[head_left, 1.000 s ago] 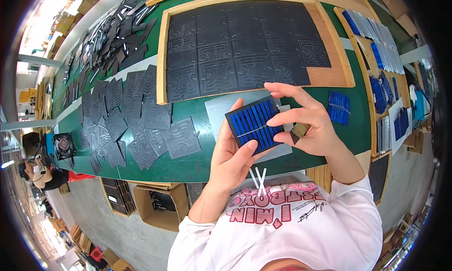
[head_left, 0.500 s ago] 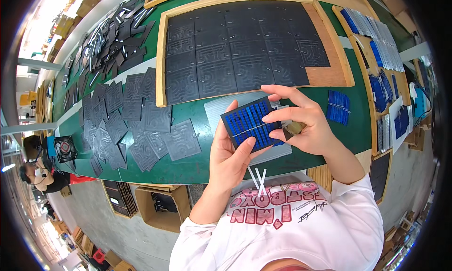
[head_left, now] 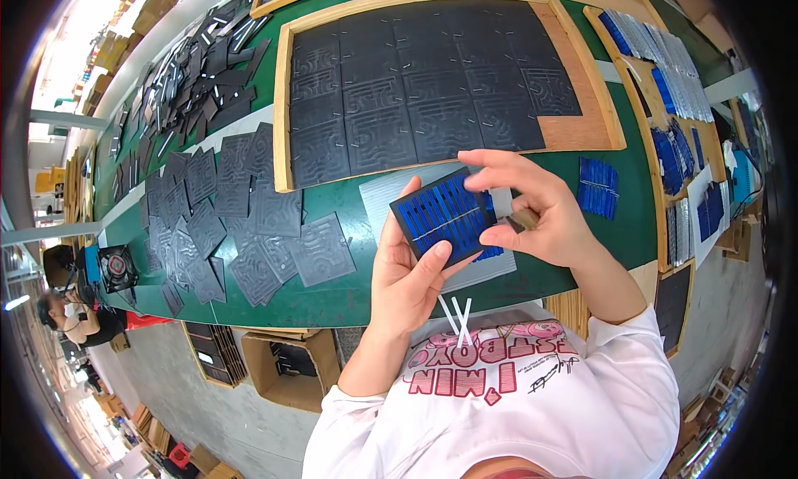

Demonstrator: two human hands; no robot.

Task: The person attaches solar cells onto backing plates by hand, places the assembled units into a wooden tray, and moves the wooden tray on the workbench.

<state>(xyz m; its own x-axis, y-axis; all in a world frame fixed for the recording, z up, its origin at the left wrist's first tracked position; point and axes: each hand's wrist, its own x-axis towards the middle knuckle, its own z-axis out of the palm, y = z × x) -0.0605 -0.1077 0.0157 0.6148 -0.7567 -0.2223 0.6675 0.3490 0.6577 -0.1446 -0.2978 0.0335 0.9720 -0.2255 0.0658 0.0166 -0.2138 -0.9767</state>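
My left hand [head_left: 403,279] holds a small solar panel [head_left: 440,217], a black square plate bearing blue cell strips, its thumb on the lower edge and fingers underneath. At the panel's right side is my right hand [head_left: 553,221], thumb near the edge and forefinger stretched above it. Its curled fingers hold a small tan and grey thing [head_left: 524,219] whose kind I cannot make out. Beneath both hands lies a pale ribbed sheet [head_left: 378,196]. More blue strips [head_left: 489,253] partly show below the panel.
Beyond my hands a wooden-framed tray [head_left: 284,105] holds rows of black plates. Loose black plates [head_left: 324,250] are spread on the left, with a heap of dark pieces [head_left: 208,80] behind. Blue cells [head_left: 598,188] lie right, beside a wooden tray [head_left: 661,204]. A cardboard box [head_left: 291,387] stands below.
My right hand has drawn slightly away from the panel; its fingers have moved off the blue strips toward the right edge. The left hand keeps its hold.
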